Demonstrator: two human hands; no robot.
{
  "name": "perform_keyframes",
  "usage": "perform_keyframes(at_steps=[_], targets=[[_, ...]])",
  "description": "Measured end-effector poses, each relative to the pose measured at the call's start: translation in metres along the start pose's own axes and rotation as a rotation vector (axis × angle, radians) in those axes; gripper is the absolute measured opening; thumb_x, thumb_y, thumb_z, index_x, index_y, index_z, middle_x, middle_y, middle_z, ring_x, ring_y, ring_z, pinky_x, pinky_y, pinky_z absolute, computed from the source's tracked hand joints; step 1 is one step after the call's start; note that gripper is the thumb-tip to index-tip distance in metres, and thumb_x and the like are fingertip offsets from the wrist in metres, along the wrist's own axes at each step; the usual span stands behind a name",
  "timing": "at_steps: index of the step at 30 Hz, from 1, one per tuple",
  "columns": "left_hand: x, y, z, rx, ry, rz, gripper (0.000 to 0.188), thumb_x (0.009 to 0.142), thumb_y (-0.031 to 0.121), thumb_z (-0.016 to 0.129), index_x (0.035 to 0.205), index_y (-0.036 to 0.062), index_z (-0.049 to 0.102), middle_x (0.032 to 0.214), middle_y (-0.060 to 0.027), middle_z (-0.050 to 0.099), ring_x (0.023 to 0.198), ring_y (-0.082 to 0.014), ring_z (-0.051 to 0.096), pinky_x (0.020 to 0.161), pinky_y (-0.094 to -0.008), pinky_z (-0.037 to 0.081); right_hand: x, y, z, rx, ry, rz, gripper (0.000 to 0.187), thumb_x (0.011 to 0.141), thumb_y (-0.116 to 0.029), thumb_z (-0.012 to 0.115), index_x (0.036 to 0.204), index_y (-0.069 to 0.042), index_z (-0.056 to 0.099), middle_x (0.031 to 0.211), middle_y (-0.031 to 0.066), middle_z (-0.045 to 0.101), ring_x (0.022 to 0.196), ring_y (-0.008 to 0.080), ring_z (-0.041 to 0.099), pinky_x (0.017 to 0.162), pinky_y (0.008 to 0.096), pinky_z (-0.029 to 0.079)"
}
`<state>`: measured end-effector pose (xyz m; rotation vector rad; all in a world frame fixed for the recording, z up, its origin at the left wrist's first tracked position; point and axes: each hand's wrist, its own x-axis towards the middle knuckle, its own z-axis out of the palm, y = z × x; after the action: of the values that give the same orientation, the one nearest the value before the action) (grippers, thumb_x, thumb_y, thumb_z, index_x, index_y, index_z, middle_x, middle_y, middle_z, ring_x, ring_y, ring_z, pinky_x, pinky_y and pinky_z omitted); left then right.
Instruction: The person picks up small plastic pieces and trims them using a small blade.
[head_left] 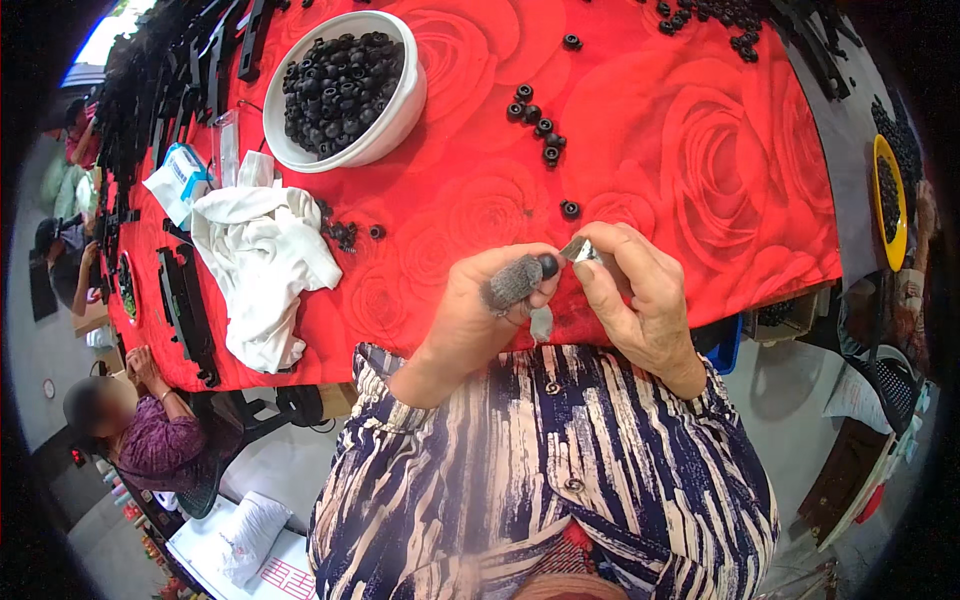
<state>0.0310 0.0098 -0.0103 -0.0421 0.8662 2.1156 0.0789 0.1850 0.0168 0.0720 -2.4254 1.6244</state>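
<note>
Two bare hands: left hand (465, 318) and right hand (642, 298), raised over the near table edge, fingertips facing each other at close range.
Left hand grip: fingertips clamped on a small, round, black part (548, 266), which sits at the end of the hand nearest the right hand.
Right hand grip: thumb and forefinger pinched together on a small, flat, silver-grey piece (588, 252), right next to the black part; contact between the two cannot be told.
Grey, coarse-textured, sleeve-like piece (510, 285): along the upper side of the left hand, just behind the black part; whether worn or held cannot be told.
Loose round black part with a central hole (571, 209): on the cloth, straight ahead of the gap between the hands.
Group of round black parts (543, 127): farther ahead of the left hand, slightly to its right.
Round white bowl (411, 112): ahead and left of the left hand, heaped with similar round black parts (340, 95).
Crumpled white cloth (258, 265): left of the left hand, well apart from it.
Long, narrow black parts (187, 315): left of the left hand, past the white cloth.
Red rose-patterned tablecloth (470, 212): beneath these items, extending ahead of both hands.
</note>
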Motion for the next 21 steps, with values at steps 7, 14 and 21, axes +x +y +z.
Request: perform_keyframes(at_steps=[7,14,21], targets=[[0.0022,-0.0041,0.0042,0.011,-0.021,0.082,0.024,0.088,0.005,0.054,0.109,-0.0046,0.057,0.088,-0.0074,0.058,0.077,-0.0106,0.054,0.067,-0.0219,0.046,-0.0031,0.0021,0.0003,-0.016,0.019,0.007,0.019,0.077,0.0,0.06,0.096,0.002,0.055,0.076,0.0144,0.056,0.063,0.0265,0.057,0.055,0.0327,0.045],[0.0002,-0.0038,0.0062,0.117,0.027,0.095,0.025,0.087,0.006,0.056,0.11,-0.0044,0.058,0.092,-0.0082,0.06,0.076,-0.0101,0.055,0.068,-0.0225,0.046,-0.0045,0.0029,0.0011,-0.013,0.022,0.027,0.02,0.076,0.0,0.06,0.096,0.002,0.055,0.077,0.015,0.056,0.065,0.0285,0.058,0.056,0.0341,0.045],[0.0018,-0.0026,0.0059,0.267,0.013,0.127,0.024,0.088,0.005,0.053,0.109,-0.0036,0.059,0.092,-0.0053,0.059,0.076,-0.0095,0.056,0.067,-0.0227,0.047,-0.0052,0.0037,-0.0005,-0.023,0.018,0.033,0.019,0.077,0.0,0.059,0.096,0.002,0.055,0.077,0.015,0.056,0.065,0.0285,0.057,0.057,0.034,0.045]])
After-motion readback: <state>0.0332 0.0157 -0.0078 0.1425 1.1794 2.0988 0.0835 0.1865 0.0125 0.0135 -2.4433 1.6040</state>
